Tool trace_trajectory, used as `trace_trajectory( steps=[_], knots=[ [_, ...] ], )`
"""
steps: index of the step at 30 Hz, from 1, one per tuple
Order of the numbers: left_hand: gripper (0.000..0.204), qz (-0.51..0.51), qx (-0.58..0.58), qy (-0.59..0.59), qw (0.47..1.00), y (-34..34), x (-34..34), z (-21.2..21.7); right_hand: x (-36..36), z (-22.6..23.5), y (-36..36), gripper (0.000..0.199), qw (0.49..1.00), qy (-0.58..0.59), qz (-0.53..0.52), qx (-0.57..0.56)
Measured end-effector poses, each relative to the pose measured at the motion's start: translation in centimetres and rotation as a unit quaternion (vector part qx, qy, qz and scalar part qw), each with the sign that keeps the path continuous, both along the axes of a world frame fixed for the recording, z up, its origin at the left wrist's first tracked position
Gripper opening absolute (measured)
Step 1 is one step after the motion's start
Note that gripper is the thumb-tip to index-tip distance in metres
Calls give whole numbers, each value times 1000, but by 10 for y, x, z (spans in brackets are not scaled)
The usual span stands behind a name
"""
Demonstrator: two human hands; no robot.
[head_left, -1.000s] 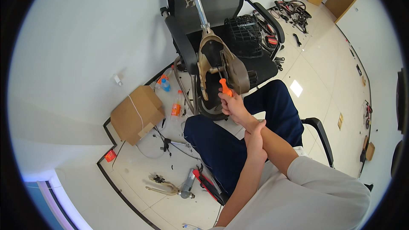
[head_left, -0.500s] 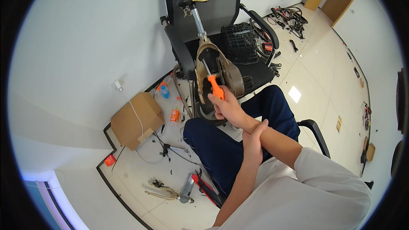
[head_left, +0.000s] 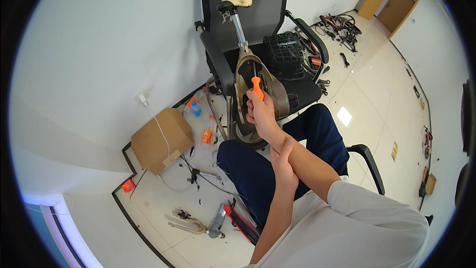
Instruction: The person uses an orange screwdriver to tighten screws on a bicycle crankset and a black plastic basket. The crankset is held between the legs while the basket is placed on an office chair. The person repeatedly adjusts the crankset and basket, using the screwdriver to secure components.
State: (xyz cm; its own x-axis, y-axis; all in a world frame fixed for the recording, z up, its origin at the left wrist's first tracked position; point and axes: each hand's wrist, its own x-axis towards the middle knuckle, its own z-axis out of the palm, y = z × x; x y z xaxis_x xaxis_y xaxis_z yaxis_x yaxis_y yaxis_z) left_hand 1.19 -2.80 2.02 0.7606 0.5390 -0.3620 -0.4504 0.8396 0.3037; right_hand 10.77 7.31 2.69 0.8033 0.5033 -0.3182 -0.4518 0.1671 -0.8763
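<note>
Preferably, with the right hand [head_left: 261, 112] gripping the orange-handled screwdriver [head_left: 257, 88] and the left hand [head_left: 284, 167] clasping the right forearm [head_left: 311, 166], align the shaft [head_left: 255, 70] squarely inside the bicycle frame [head_left: 275, 88].

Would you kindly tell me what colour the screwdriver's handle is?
The handle is orange; see the head view.

wht walls [head_left: 99, 54], tiled flr [head_left: 369, 87], brn door [head_left: 396, 9]
</note>
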Motion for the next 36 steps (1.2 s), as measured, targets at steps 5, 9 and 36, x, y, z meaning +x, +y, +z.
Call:
trace_trajectory(
  steps=[5,9,36],
  knots=[
    [26,-11,-3,6,1000,-3,0,-2,0,-2,-5,14,1000,9,7,7],
    [26,-16,-6,27,999,-5,2,-3,1,-1,-11,15,1000,7,21,10],
    [46,-56,-24,36,997,-5,4,-8,7,-15,-19,24,999,9,36,-3]
  ],
)
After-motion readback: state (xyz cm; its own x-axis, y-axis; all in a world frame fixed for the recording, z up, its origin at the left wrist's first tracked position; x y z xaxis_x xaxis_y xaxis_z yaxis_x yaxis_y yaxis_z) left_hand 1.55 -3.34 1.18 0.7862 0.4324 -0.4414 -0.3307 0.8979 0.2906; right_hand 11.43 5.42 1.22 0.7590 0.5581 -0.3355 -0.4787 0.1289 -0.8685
